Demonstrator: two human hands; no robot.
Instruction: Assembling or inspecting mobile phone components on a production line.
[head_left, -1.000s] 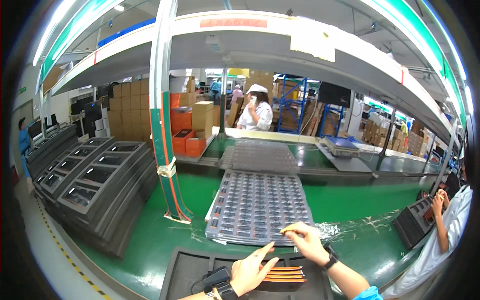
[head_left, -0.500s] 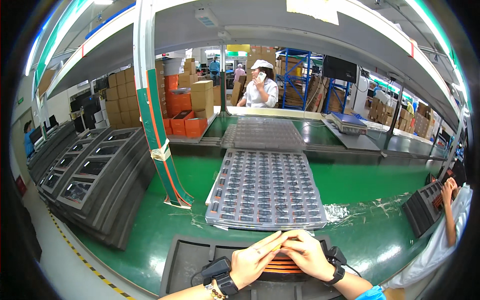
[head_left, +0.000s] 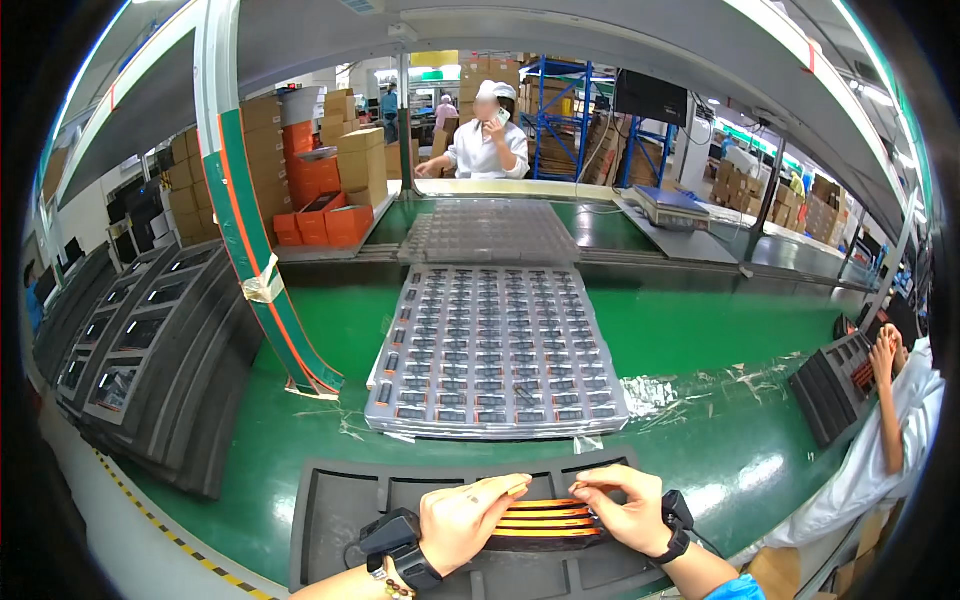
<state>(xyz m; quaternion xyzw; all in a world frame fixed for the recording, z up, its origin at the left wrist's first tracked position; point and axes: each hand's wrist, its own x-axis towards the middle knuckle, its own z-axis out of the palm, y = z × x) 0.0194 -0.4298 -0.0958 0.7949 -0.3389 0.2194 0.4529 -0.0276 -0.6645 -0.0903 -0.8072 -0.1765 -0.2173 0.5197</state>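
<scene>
A stack of thin black pieces with orange edges [head_left: 545, 522] lies in a dark foam tray [head_left: 330, 515] with several compartments. My left hand [head_left: 462, 525] is closed over the stack's left end, its fingers drawn together. A small yellow bit [head_left: 517, 490] shows at its fingertips; what it is I cannot make out. At the right end, my right hand [head_left: 628, 512] has thumb and fingers pinched together just above the stack. Anything inside that pinch is too small to name. The hands are apart, with the orange edges visible between them. Both wrists wear black strapped devices.
Beyond the foam tray stands a clear plastic tray [head_left: 500, 425] of small dark parts, with empty clear trays [head_left: 490, 230] behind. Stacked foam trays [head_left: 160, 370] fill the left, beside a green post [head_left: 250, 210]. On the right, a co-worker's hands [head_left: 885, 350] are near another foam tray [head_left: 835, 390].
My hands were together over the stack with a small yellow thing between them; now they have parted left and right. The view has shifted, so the bench scene sits further left.
</scene>
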